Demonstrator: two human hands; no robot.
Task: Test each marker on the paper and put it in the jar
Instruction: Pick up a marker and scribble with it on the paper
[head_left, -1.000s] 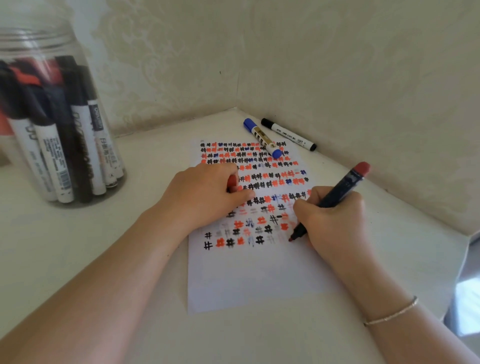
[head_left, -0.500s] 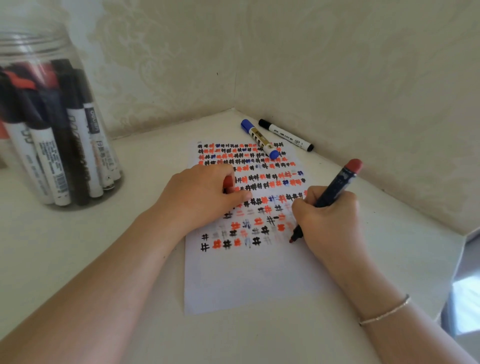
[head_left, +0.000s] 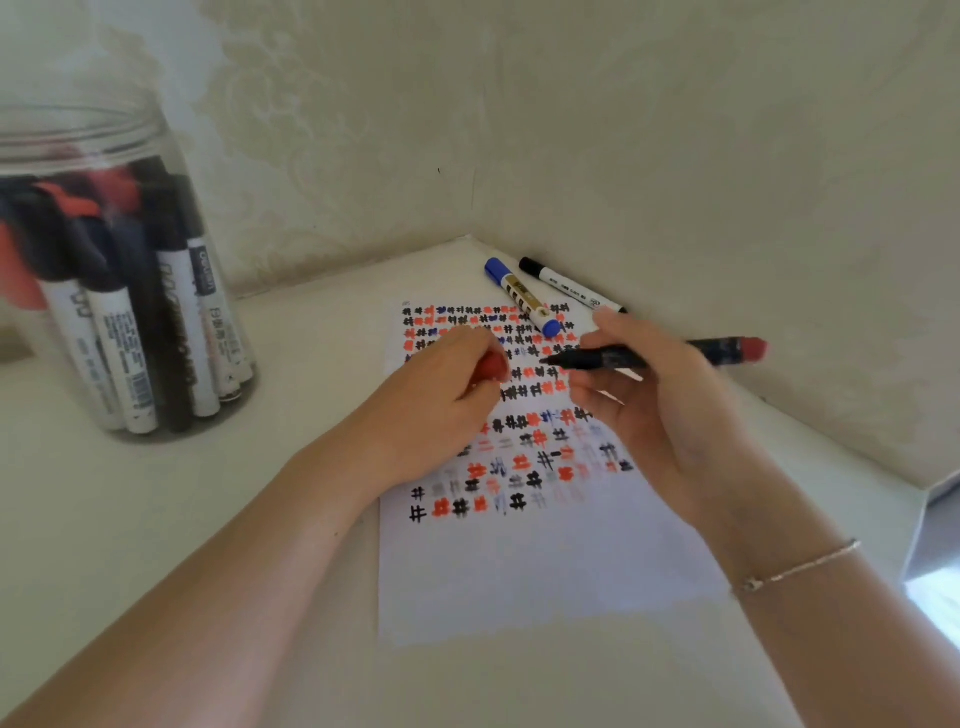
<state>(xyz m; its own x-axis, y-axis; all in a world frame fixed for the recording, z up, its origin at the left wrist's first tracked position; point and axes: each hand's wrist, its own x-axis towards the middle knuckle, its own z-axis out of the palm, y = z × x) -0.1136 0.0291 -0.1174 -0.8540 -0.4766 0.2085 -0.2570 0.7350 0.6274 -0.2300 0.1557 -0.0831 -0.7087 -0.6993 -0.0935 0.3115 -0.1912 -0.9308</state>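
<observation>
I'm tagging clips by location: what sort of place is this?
Probably a room in a home: a pale table pushed into a corner of textured wallpapered walls, holding a clear jar of markers and a test-scribbled paper.

Surface: pale table (head_left: 156, 519) set in a wall corner.
Paper: white sheet (head_left: 519, 582) flat on the table, under both hands; rows of red, black and blue hash marks fill its far part.
Jar: clear jar (head_left: 78, 135) standing well to the left of the left hand, packed with upright markers.
Blue marker (head_left: 522, 297): lying beyond the hands, its near end on the sheet's far edge.
Black marker (head_left: 571, 287): just beside the blue one, nearer the wall.
</observation>
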